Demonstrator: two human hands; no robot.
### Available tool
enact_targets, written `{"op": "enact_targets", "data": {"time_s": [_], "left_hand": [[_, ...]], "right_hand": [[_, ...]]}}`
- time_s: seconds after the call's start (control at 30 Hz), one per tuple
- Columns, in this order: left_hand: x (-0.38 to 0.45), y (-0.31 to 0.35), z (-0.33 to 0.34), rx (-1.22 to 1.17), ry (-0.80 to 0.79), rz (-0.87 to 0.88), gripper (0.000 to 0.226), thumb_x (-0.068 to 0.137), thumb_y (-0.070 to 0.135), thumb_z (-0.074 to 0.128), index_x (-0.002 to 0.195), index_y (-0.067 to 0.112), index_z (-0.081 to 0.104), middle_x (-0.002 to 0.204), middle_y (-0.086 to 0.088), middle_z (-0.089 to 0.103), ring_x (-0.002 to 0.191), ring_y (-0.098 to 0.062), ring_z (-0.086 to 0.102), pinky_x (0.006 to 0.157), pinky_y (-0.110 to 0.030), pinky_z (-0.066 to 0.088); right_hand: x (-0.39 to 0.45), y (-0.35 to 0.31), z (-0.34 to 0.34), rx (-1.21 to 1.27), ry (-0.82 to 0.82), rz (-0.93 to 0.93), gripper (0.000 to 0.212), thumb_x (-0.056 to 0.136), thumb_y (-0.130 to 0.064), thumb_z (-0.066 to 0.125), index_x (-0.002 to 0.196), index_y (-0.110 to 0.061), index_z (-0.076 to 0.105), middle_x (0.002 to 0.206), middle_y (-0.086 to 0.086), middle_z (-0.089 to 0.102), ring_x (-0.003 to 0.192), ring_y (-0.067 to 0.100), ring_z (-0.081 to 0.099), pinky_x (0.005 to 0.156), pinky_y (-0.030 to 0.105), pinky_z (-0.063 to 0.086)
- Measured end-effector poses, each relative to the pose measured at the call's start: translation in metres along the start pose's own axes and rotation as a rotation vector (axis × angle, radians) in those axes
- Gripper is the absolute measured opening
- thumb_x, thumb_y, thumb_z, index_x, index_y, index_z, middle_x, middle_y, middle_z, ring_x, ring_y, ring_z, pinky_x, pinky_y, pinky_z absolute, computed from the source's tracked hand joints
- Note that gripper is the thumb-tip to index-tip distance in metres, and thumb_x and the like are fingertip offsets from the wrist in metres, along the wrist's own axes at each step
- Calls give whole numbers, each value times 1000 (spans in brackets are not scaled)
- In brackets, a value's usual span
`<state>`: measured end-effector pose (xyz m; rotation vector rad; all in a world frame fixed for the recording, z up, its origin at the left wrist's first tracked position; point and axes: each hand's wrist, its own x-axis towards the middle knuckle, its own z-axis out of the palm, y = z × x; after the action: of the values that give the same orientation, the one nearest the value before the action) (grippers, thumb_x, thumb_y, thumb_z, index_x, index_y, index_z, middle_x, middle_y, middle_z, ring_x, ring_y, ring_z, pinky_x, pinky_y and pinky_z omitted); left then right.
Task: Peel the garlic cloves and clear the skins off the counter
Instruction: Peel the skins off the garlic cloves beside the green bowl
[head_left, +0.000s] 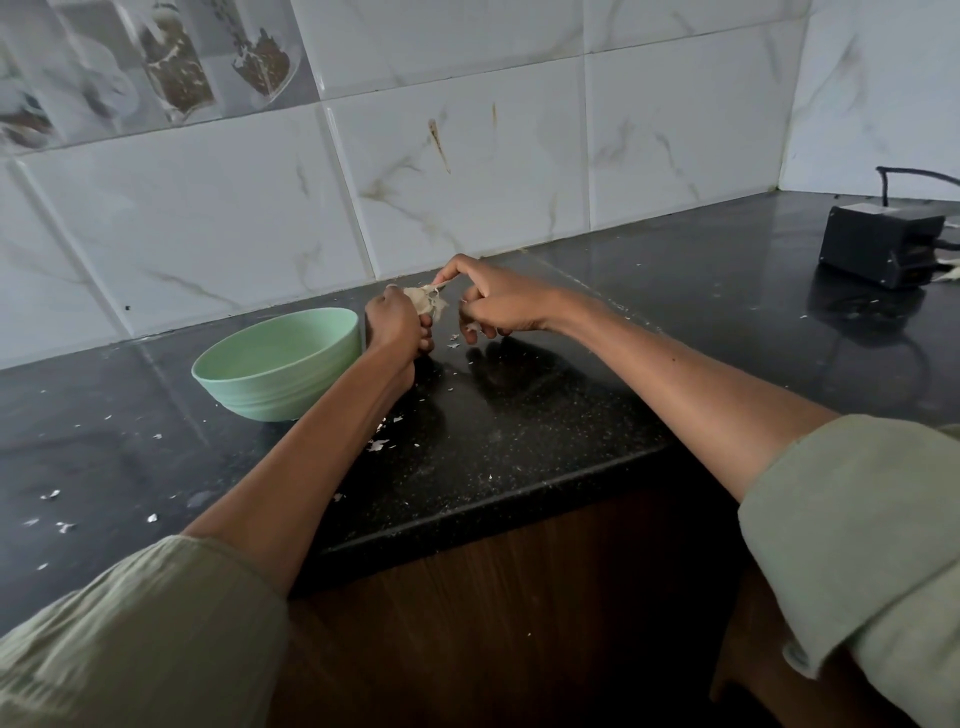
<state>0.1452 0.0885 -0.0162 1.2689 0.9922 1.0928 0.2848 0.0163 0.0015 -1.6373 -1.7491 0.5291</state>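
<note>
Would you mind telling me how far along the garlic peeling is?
Partly done: skin flakes litter the counter. In hand: the left hand holds the garlic while the right hand pinches its skin away. Left: finishing this piece and clearing the skins. The bowl's contents are hidden.

Garlic (425, 301) sits btwn the two hands, above the counter (545, 415): left hand (396, 325) just left of it, right hand (498, 306) just right. Bowl (280, 364) on counter, touching-close left of left hand. Skin bits (382, 444) on counter below and left of left forearm. Adapter box (880, 247) well right of right hand, nr wall (467, 156) behind.
</note>
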Motion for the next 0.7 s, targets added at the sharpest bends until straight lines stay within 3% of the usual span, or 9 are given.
{"op": "enact_targets", "data": {"time_s": [0.13,0.23,0.33,0.47,0.57,0.63,0.7], "left_hand": [[1,0,-1,-26,-6,-10,48,116,31,26,95,4,59,64,-6,50,37,-8,38,36,-18,32],[-3,1,-1,-36,-38,-16,46,116,32,28,96,5,60,64,-5,51,38,-8,39,37,-20,33],[-7,2,-1,-67,-137,-27,44,115,34,31,97,7,61,64,-3,51,44,-9,39,41,-21,34],[-14,2,3,-27,-280,6,47,115,40,31,98,8,62,67,0,53,50,-9,41,45,-22,36],[-20,3,6,101,-309,125,53,116,42,27,94,9,61,70,-1,54,51,-9,43,48,-23,36],[-24,1,8,224,-335,218,55,116,46,22,89,12,58,70,0,51,52,-8,42,50,-24,35],[-24,-2,11,321,-351,296,52,114,51,20,97,12,51,70,0,48,51,-8,39,50,-25,33]], "right_hand": [[0,4,-1,-21,-12,-11,51,101,-1,52,146,-21,39,88,20,75,62,19,58,65,39,47],[2,3,1,21,13,-6,49,103,-28,66,144,-22,39,93,19,77,66,20,62,64,37,48],[5,1,0,-2,80,1,42,106,-44,59,138,-21,46,92,10,78,60,15,57,54,28,44],[9,3,-1,21,190,-7,32,112,-37,45,123,-9,55,92,10,74,54,12,52,48,24,38],[8,3,-3,60,276,-20,30,112,-31,46,114,-3,58,86,3,69,49,3,50,46,16,36],[9,2,-2,94,315,-55,26,112,-30,47,105,-7,58,83,4,68,47,-3,49,49,14,36],[14,4,0,90,338,-68,24,110,-32,47,97,-14,55,90,15,72,54,2,48,56,21,36]]}}
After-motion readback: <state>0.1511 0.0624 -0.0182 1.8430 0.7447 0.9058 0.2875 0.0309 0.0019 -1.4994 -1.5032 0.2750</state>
